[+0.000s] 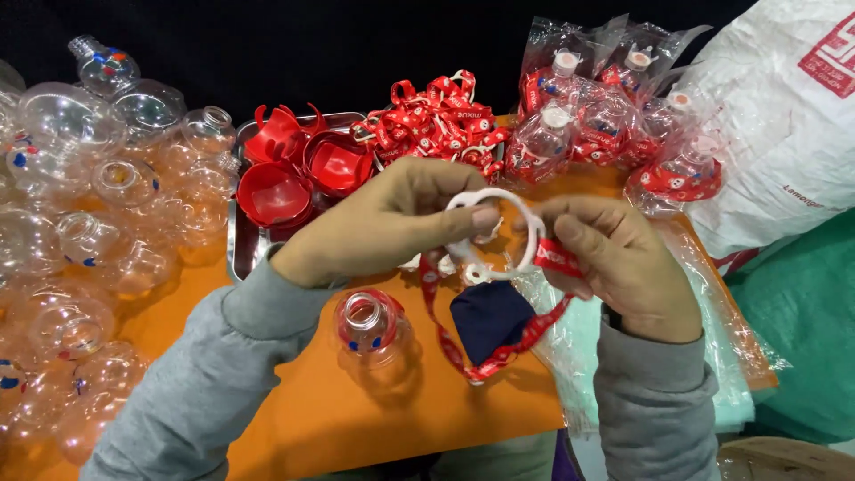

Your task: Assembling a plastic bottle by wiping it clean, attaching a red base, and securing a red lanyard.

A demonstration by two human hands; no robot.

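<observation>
While both hands are up off the table, the left hand (392, 223) pinches one side of a white plastic ring (499, 233) between thumb and fingertips, and the right hand (614, 258) pinches the other side where a red printed strap (499, 352) is threaded on. The strap's loop hangs down in front of a dark blue cloth (488, 313), and the ring sits in the air just above the orange table (356, 419), between the two hands. To my eye the likeliest slip is the strap sliding off or twisting, since both grips are only fingertip pinches on a thin ring. The hanging loop could also catch the neck of the clear round bottle (370, 331) standing open just below the left wrist and tip it over. Room is tight. A heap of empty clear bottles (89, 223) crowds the left side, right up to the left sleeve. A metal tray (239, 240) of red cups (307, 169) and a pile of red straps (436, 120) lie close behind the hands. Bagged finished bottles (606, 125) and loose clear bags (570, 343) fill the right, under the right forearm. The only bare patch is the orange strip near the table's front edge, between the sleeves, and anything dropped there could roll off toward the person.
</observation>
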